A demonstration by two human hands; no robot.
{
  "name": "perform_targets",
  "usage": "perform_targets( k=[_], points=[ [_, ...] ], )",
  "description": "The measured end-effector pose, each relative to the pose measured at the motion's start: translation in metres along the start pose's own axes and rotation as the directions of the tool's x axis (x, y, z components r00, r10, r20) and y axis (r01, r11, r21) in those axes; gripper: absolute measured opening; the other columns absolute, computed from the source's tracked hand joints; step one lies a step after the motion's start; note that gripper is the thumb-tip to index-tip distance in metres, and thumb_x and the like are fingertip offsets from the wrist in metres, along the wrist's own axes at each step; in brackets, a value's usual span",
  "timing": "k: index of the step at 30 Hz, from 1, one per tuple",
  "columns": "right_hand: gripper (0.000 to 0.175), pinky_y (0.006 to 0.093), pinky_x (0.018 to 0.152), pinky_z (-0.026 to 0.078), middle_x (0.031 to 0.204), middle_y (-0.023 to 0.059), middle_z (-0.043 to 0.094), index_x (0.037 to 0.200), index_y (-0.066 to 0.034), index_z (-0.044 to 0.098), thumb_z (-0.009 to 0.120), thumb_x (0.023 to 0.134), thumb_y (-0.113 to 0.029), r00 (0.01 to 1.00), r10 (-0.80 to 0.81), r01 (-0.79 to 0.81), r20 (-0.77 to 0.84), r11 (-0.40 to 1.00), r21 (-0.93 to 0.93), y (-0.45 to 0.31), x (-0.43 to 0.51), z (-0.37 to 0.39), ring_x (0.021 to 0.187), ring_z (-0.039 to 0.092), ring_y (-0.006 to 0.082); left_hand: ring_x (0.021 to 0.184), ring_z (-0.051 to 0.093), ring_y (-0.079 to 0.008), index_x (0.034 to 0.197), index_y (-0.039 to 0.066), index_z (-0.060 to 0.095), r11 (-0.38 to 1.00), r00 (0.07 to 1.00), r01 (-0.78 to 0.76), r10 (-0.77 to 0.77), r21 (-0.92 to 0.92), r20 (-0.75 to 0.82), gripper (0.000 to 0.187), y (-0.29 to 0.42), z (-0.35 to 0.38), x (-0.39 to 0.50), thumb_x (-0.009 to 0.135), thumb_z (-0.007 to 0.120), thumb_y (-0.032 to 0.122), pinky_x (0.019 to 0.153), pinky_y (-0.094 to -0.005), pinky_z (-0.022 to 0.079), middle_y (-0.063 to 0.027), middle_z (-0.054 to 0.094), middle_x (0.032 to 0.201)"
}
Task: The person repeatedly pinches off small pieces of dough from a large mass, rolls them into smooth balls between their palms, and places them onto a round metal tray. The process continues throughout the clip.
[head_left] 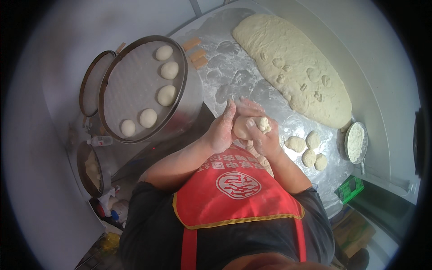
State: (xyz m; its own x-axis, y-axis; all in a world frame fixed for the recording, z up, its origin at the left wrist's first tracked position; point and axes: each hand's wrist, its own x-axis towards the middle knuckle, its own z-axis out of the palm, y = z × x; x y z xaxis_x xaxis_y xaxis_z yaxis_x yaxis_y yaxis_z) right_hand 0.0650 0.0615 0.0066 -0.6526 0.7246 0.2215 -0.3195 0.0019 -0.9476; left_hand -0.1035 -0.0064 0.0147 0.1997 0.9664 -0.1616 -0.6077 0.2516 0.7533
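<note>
Between my hands, above the apron's top edge, is a smooth ball of dough point(242, 128). My right hand point(265, 136) grips it, its thumb beside a ragged, gathered end. My left hand point(222, 130) is upright at the ball's left side, fingers extended, palm facing it; whether it touches the ball is hard to tell. A further strip of dough point(260, 157) lies partly hidden below my right hand. Several small dough pieces point(309, 158) rest on the floured metal table point(236, 64) to the right. A large slab of dough point(293, 64) spreads along the table's far side.
A round steamer point(194, 101) at the left holds several dough balls point(167, 95) on its liner. A smaller round tray point(81, 168) and a plastic bottle point(101, 141) are further left. A bowl of flour point(356, 143) stands at the right, near a green basket point(351, 189). Wooden blocks point(195, 54) lie beside the steamer.
</note>
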Motion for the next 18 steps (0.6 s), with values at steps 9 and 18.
perform_targets(
  k=[9, 18],
  points=[
    [0.045, 0.0533, 0.127, 0.034, 0.142, 0.0174, 0.074, 0.139, -0.0001, 0.074, 0.076, 0.101, -0.025, 0.999, -0.036, 0.040, 0.027, 0.989, -0.143, -0.0029, 0.0020, 0.0003, 0.149, 0.056, 0.0390, 0.108, 0.068, -0.0185, 0.149, 0.002, 0.062, 1.000, 0.992, -0.007, 0.010, 0.028, -0.127, 0.096, 0.0029, 0.0062, -0.0003, 0.112, 0.015, 0.077, 0.083, -0.0313, 0.057, -0.0116, 0.069, 0.130],
    [0.033, 0.0505, 0.125, 0.038, 0.134, 0.0155, 0.077, 0.128, -0.0007, 0.080, 0.075, 0.102, -0.020, 0.999, -0.031, 0.026, -0.033, 0.991, -0.132, -0.0080, 0.0015, 0.0093, 0.145, 0.058, 0.0368, 0.106, 0.070, -0.0163, 0.143, 0.003, 0.067, 0.998, 0.994, -0.037, 0.042, 0.052, -0.097, 0.095, 0.0042, 0.0041, 0.0012, 0.113, 0.016, 0.076, 0.073, -0.0296, 0.061, -0.0107, 0.069, 0.129]
  ],
)
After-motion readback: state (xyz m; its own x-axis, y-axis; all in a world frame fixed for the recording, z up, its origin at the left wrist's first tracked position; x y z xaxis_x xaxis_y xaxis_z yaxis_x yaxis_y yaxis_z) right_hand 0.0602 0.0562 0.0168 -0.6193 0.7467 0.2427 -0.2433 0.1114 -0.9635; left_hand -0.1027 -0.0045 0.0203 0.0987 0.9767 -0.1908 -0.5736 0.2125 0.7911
